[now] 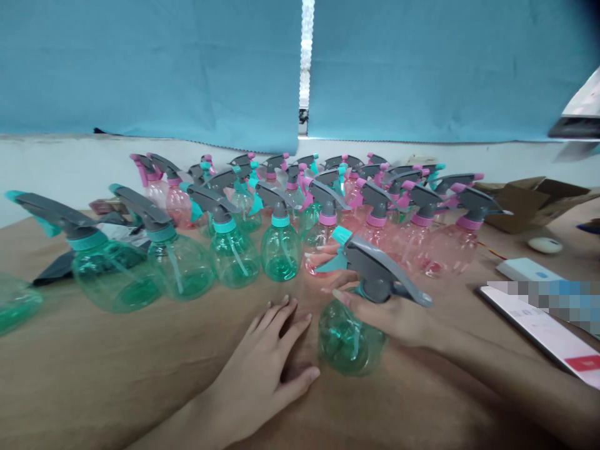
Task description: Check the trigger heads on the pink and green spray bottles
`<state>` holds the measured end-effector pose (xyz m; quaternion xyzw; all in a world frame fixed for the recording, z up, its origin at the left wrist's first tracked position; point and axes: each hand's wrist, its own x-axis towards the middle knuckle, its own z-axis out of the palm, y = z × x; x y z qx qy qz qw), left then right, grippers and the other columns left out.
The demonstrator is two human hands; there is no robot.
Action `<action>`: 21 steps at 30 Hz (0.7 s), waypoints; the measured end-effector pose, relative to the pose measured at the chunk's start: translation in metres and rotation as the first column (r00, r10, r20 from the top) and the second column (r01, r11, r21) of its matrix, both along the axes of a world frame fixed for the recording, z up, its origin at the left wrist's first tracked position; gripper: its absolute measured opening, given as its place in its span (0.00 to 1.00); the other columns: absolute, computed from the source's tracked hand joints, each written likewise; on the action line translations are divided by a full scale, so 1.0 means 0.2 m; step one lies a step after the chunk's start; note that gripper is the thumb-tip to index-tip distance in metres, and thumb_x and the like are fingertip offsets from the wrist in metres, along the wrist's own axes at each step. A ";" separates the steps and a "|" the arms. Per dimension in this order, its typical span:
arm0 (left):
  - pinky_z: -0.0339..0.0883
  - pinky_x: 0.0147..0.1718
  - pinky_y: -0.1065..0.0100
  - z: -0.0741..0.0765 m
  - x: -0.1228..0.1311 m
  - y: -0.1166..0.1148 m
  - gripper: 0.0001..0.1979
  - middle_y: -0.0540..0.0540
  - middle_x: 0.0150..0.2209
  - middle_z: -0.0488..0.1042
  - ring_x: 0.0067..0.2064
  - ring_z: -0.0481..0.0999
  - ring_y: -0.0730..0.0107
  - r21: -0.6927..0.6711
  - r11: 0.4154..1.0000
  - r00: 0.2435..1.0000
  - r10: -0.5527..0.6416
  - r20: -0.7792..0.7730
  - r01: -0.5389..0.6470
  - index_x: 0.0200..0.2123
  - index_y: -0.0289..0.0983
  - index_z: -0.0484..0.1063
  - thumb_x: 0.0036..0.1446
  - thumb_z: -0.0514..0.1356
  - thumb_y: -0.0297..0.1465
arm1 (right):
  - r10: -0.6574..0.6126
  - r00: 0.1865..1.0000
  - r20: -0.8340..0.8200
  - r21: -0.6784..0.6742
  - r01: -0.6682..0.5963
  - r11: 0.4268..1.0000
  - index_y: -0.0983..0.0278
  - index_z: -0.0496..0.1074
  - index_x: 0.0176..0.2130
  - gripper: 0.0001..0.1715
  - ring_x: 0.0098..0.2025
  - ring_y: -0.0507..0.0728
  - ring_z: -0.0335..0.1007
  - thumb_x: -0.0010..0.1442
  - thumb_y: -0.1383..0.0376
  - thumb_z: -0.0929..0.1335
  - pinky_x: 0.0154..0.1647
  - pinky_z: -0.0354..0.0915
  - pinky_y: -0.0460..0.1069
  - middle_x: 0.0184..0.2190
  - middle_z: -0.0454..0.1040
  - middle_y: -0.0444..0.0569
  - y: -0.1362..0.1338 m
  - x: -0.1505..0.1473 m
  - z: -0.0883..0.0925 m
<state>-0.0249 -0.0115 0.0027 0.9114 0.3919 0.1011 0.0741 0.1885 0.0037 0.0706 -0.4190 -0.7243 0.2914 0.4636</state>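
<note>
My right hand (384,312) is wrapped round the neck of a green spray bottle (349,340) with a grey trigger head and teal nozzle, which stands on the brown table (117,381) just in front of me. Its fingers curl behind the trigger head. My left hand (267,362) lies flat on the table to the left of that bottle, fingers stretched out and holding nothing; its thumb is close to the bottle's base.
Rows of green spray bottles (281,250) and pink spray bottles (445,244) fill the table behind. A phone (539,328), a white box (527,270) and a white oval object (544,244) lie at right. An open cardboard box (529,200) sits at back right.
</note>
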 end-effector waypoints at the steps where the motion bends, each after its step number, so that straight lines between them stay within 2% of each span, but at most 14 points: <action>1: 0.54 0.56 0.47 0.00 0.00 0.00 0.29 0.39 0.64 0.54 0.63 0.53 0.49 -0.001 1.000 1.000 0.000 -0.002 0.000 0.62 0.40 0.57 0.61 0.55 0.45 | -0.003 1.000 -0.004 -0.002 0.003 1.000 0.59 0.69 0.27 0.04 0.28 0.55 0.76 0.49 0.63 0.65 0.26 0.73 0.47 0.24 0.76 0.45 0.00 0.00 0.00; 6: 0.53 0.57 0.48 0.02 0.00 -0.01 0.29 0.40 0.64 0.54 0.63 0.53 0.50 -0.021 1.000 1.000 0.009 -0.014 -0.010 0.61 0.39 0.57 0.60 0.55 0.45 | -0.002 0.999 0.033 -0.019 0.003 1.000 0.59 0.70 0.26 0.05 0.30 0.55 0.76 0.50 0.62 0.64 0.31 0.74 0.49 0.28 0.77 0.47 0.00 0.00 0.00; 11: 0.53 0.57 0.48 0.01 0.00 0.00 0.29 0.39 0.64 0.54 0.63 0.53 0.49 -0.018 1.000 1.000 0.007 -0.006 -0.007 0.62 0.39 0.57 0.61 0.56 0.44 | -0.003 1.000 0.031 0.003 0.003 1.000 0.60 0.70 0.26 0.06 0.30 0.55 0.75 0.50 0.62 0.65 0.28 0.73 0.47 0.26 0.76 0.46 0.00 0.01 -0.01; 21: 0.54 0.56 0.48 0.01 0.00 0.00 0.29 0.39 0.64 0.55 0.63 0.53 0.50 -0.005 1.000 1.000 0.002 -0.001 -0.002 0.61 0.40 0.57 0.61 0.55 0.45 | 0.012 0.998 0.053 0.009 -0.013 1.000 0.60 0.71 0.27 0.07 0.28 0.53 0.74 0.52 0.62 0.64 0.30 0.73 0.48 0.29 0.75 0.46 0.00 0.01 0.00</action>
